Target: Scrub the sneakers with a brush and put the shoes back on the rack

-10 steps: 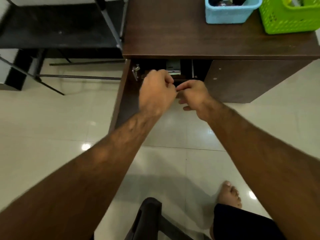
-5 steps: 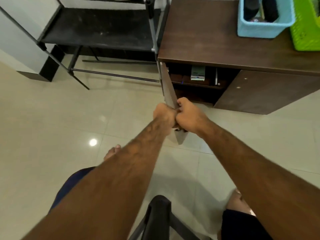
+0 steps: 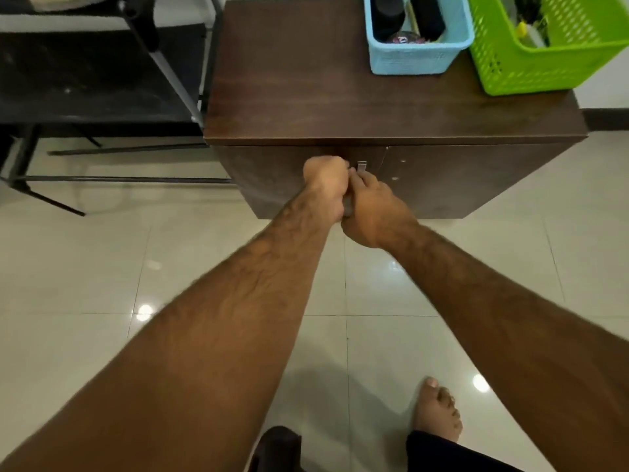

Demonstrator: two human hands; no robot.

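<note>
The dark brown cabinet [image 3: 374, 97] has both front doors closed. On the left door, a slim metal handle [image 3: 361, 166] runs vertically. My left hand [image 3: 323, 187] is a fist curled round this handle from the left. My right hand [image 3: 372, 212] grips the same handle from the right, just below. Only the handle's top end and a short piece between my hands show. The black metal shoe rack [image 3: 102, 80] stands to the left of the cabinet. No sneaker or brush is in view.
A blue basket [image 3: 418, 61] and a green basket [image 3: 544, 68] sit on the cabinet top at the back right. Glossy floor tiles [image 3: 102, 267] lie all around. My bare foot [image 3: 439, 410] is at the bottom right, and a dark chair back [image 3: 279, 447] at the bottom edge.
The left cabinet door stood open a second ago, showing the shelf inside. It has swung shut, with both my hands staying on its handle.
</note>
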